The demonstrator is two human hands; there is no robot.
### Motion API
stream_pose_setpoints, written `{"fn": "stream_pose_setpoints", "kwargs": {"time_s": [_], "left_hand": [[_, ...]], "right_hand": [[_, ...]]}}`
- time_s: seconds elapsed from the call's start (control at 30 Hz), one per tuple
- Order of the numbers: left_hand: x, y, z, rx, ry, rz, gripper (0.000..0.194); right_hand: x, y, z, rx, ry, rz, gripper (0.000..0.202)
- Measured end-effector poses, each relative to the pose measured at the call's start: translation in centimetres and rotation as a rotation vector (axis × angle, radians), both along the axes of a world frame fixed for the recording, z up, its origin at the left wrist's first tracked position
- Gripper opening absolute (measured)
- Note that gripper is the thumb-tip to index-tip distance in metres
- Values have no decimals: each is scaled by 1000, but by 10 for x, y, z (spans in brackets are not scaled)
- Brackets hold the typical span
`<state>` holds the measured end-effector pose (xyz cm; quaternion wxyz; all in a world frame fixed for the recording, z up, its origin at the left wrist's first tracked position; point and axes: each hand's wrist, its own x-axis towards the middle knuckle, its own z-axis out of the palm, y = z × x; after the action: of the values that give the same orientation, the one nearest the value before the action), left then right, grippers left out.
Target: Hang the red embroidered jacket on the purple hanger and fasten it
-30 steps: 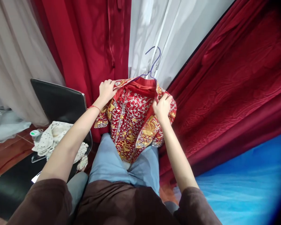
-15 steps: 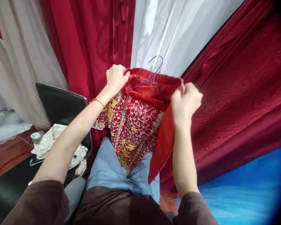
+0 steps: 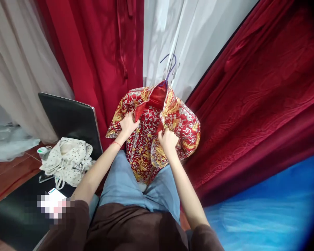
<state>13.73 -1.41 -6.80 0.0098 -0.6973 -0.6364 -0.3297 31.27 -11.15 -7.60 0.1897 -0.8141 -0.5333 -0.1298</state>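
An embroidered red jacket (image 3: 185,122) with gold and silver patterns hangs on a purple hanger (image 3: 172,66) in front of my legs. My left hand (image 3: 128,124) is closed on one front edge of the jacket, just below the collar. On the opposite front edge, my right hand (image 3: 168,141) grips the cloth with curled fingers. Between the hands the jacket's front is parted, and a red skirt (image 3: 146,139) with silver and gold embroidery shows inside. Plain red lining is visible around the neck.
To the left stands a black chair (image 3: 70,118) bearing a dotted white cloth bag (image 3: 68,157), a small bottle (image 3: 43,151) and a phone (image 3: 45,178). Dark red drapes (image 3: 251,115) flank white fabric (image 3: 159,42). Blue tulle (image 3: 264,202) spreads at lower right.
My hands have come closer together and lower. The jacket's fronts, earlier pulled wide with the red lining showing, now fold inward over the skirt, so the embroidered outside faces me.
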Motion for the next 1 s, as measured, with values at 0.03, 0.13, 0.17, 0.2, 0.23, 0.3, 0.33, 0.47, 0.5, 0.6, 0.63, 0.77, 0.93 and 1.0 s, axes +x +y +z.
{"fn": "stream_pose_setpoints", "kwargs": {"time_s": [0.03, 0.13, 0.17, 0.2, 0.23, 0.3, 0.33, 0.47, 0.5, 0.6, 0.63, 0.77, 0.93, 1.0], "left_hand": [[-3, 5, -18, -9, -21, 11, 38], [-15, 19, -50, -12, -76, 81, 31], [-22, 25, -52, -18, -100, 108, 31], [-30, 31, -50, -24, -129, 136, 31], [-39, 37, -45, -25, -162, 162, 32], [-61, 47, -28, 10, -225, 211, 35], [-72, 50, -18, 51, -250, 230, 36], [-99, 41, 15, 275, -227, 220, 36], [-100, 33, 21, 313, -201, 188, 36], [-101, -3, 29, 346, -128, 75, 33], [-102, -18, 29, 340, -113, 44, 32], [-114, -81, 16, 279, -149, -76, 22], [-114, -129, -24, 126, -298, -277, 19], [-105, -132, -44, 88, -298, -278, 19]], "right_hand": [[2, -1, -9, -11, 12, 4, 36], [3, 3, -31, -12, 26, 40, 34], [4, 6, -35, -3, 24, 49, 35], [5, 9, -37, 6, 19, 57, 38], [7, 11, -39, 14, 15, 63, 41], [13, 14, -41, 31, 9, 82, 43], [17, 14, -41, 39, 9, 93, 42], [24, 8, -38, 12, 29, 27, 40], [21, 6, -35, -17, 40, -8, 40], [-1, -1, -23, -101, 100, 42, 36], [-11, -3, -19, -112, 125, 144, 35], [-64, 0, -15, -63, 250, 812, 42], [-140, -6, -60, -150, 200, 989, 76], [-159, -18, -86, -212, 172, 920, 59]]}}
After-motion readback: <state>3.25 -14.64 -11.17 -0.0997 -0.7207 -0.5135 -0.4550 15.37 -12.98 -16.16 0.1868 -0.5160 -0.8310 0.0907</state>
